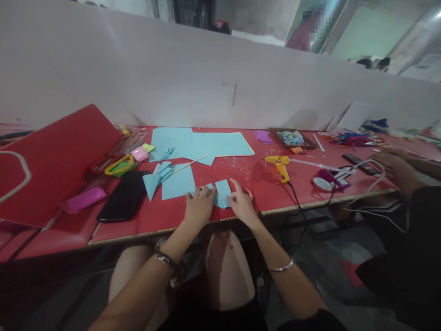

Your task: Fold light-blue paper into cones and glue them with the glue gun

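Note:
A small folded piece of light blue paper (223, 189) lies near the table's front edge between my two hands. My left hand (200, 204) has its fingers bent down on the left part of the paper, covering some of it. At the right edge, my right hand (243, 204) holds the paper with the thumb against its lower corner and the index finger stretched forward. Left of my hands is a light blue square sheet (179, 181). A folded blue paper shape (156, 177) with a thin wooden stick (191, 162) lies partly over that sheet.
Larger blue sheets (220, 143) lie behind. A yellow hot glue gun (279, 166) with a black cord is to the right, near a wooden tray (292, 139) of small pieces. A black phone (124, 195) and yellow-handled scissors (119, 165) lie left. A co-worker's arm (403, 168) reaches in at right.

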Demonstrator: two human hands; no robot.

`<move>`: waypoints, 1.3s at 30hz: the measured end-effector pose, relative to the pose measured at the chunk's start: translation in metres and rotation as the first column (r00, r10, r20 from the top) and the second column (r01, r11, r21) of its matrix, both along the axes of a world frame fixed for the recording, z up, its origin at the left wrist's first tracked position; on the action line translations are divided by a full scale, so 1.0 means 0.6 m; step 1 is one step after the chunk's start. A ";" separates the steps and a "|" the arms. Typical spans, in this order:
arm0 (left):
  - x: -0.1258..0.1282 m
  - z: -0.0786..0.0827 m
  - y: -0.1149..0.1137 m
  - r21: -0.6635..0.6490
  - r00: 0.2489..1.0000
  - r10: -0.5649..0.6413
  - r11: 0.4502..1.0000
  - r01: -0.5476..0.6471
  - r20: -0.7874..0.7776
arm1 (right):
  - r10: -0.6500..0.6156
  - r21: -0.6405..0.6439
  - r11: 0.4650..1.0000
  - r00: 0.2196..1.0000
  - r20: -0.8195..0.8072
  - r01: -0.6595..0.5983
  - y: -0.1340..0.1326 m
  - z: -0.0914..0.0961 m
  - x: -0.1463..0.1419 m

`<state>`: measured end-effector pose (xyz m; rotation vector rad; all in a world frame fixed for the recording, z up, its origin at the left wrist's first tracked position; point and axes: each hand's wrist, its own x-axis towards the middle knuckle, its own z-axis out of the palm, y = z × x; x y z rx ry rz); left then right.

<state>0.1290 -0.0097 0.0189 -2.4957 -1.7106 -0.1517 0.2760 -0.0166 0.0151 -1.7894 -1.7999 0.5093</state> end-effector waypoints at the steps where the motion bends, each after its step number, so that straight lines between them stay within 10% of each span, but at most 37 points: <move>1: 0.000 -0.001 0.000 0.003 1.000 0.000 1.000 0.000 0.001 | -0.008 0.007 1.000 1.000 0.013 0.008 -0.001 -0.001 -0.001; 13: 0.002 0.000 0.000 -0.001 0.999 -0.004 1.000 0.004 0.035 | -0.170 0.097 0.982 0.984 0.053 0.164 -0.017 -0.015 0.032; 21: -0.007 0.016 0.004 0.071 0.992 -0.026 0.997 0.017 0.120 | 0.007 0.172 0.982 0.901 -0.434 0.075 -0.008 -0.017 0.026; 26: -0.004 0.037 0.018 0.012 0.851 -0.071 0.997 0.076 0.521 | 0.125 0.198 0.980 0.813 -0.569 -0.012 0.007 0.007 -0.009; 32: -0.033 0.044 0.065 -0.120 0.764 -0.023 0.984 0.131 0.645 | 0.159 0.247 0.968 0.876 -0.455 -0.047 0.025 0.002 -0.019; 39: -0.138 0.072 0.179 -0.170 0.763 0.163 0.983 -0.071 0.625 | 0.260 0.137 0.951 0.957 0.130 -0.277 0.020 -0.016 -0.013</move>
